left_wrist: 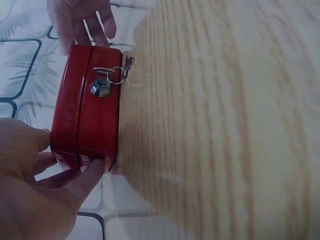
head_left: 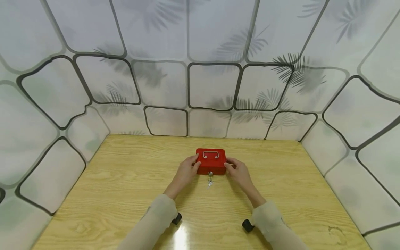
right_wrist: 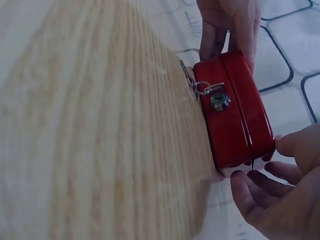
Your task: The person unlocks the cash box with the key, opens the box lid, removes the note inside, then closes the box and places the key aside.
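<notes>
A red metal cash box sits on the wooden table, its lid down. A wire carry handle lies on its top. In the left wrist view, a round silver lock shows on the front, and keys hang there from a ring. My left hand holds the box's left end, thumb toward the front corner and fingers along the side. At the opposite end my right hand holds it likewise, its thumb at the lid edge in the right wrist view and its fingers bent beside the end.
The light wooden table reaches around the box on all sides. Pale fabric walls with grey outlines and leaf prints enclose it at the back, left and right. Black devices sit at both sleeve cuffs.
</notes>
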Action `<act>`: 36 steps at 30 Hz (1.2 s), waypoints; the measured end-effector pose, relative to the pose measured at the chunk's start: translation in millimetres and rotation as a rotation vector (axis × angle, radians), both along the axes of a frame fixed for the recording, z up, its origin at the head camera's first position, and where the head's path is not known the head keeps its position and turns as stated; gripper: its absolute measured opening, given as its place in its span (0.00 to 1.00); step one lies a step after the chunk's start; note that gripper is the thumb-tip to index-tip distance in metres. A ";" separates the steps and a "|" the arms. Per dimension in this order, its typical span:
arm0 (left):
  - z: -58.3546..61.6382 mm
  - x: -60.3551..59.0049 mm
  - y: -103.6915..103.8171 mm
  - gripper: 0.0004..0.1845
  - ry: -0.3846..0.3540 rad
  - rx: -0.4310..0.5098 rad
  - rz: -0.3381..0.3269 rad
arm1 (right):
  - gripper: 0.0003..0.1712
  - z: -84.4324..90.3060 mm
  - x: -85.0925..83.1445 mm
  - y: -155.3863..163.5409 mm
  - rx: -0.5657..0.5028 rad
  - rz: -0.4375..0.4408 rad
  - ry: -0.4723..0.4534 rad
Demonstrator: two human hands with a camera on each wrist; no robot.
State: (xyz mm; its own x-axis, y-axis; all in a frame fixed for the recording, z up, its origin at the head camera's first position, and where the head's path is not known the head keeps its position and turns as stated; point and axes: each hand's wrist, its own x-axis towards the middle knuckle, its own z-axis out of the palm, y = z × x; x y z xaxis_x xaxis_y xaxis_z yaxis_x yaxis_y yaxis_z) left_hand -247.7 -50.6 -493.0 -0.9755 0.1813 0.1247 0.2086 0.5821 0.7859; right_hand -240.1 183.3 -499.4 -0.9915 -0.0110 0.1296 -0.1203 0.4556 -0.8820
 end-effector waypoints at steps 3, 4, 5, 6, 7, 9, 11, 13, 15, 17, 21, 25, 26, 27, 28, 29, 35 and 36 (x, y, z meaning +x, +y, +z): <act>-1.2 0.0 -0.1 0.27 0.001 0.005 -0.005 | 0.20 2.4 6.2 -1.6 0.051 -0.021 0.024; -1.3 0.2 -0.4 0.27 0.001 0.007 -0.008 | 0.20 3.3 8.2 -2.2 0.062 -0.027 0.035; -1.3 0.4 -0.6 0.27 0.008 0.009 -0.011 | 0.19 4.2 10.0 -2.9 0.069 -0.034 0.043; -1.4 0.5 -1.0 0.27 0.009 0.012 -0.014 | 0.19 4.9 11.6 -3.6 0.078 -0.039 0.055; -1.4 0.8 -1.4 0.27 0.010 0.015 -0.017 | 0.19 5.6 13.5 -4.3 0.086 -0.043 0.066; -1.1 0.9 -2.1 0.27 0.007 0.019 -0.022 | 0.19 6.8 16.8 -6.1 0.102 -0.056 0.080; -1.1 0.8 -2.4 0.28 0.000 0.024 -0.027 | 0.18 7.7 20.0 -7.3 0.108 -0.068 0.092; -1.2 0.6 -2.7 0.28 -0.012 0.027 -0.032 | 0.18 8.3 23.1 -8.6 0.111 -0.077 0.102; -1.9 0.4 -3.2 0.29 -0.016 0.028 -0.040 | 0.18 9.5 26.7 -10.2 0.108 -0.087 0.105; -2.6 0.1 -3.7 0.29 -0.019 0.025 -0.048 | 0.17 11.3 31.2 -12.0 0.107 -0.104 0.118; -2.9 -0.6 -4.8 0.30 -0.018 0.031 -0.061 | 0.14 15.4 40.4 -17.8 0.112 -0.132 0.137; -0.9 -2.2 -5.4 0.30 -0.012 0.036 -0.065 | 0.12 15.5 44.2 -25.8 0.112 -0.090 0.134; -0.9 -2.4 -5.5 0.30 -0.012 0.037 -0.065 | 0.11 14.8 44.5 -28.1 0.110 -0.072 0.129; -1.0 -2.5 -5.5 0.30 -0.010 0.037 -0.065 | 0.10 14.0 44.8 -30.2 0.108 -0.055 0.120; -1.2 -2.4 -5.5 0.30 -0.006 0.036 -0.066 | 0.09 12.9 45.0 -32.3 0.116 -0.040 0.116; -1.6 -2.2 -5.4 0.30 -0.002 0.036 -0.068 | 0.08 11.7 44.7 -34.5 0.121 -0.030 0.107; -1.9 0.4 -4.6 0.29 -0.012 0.047 -0.067 | 0.05 5.5 42.5 -45.0 0.187 0.002 0.017; -1.6 0.8 -4.5 0.30 -0.017 0.049 -0.065 | 0.05 5.0 42.0 -46.2 0.192 0.006 -0.001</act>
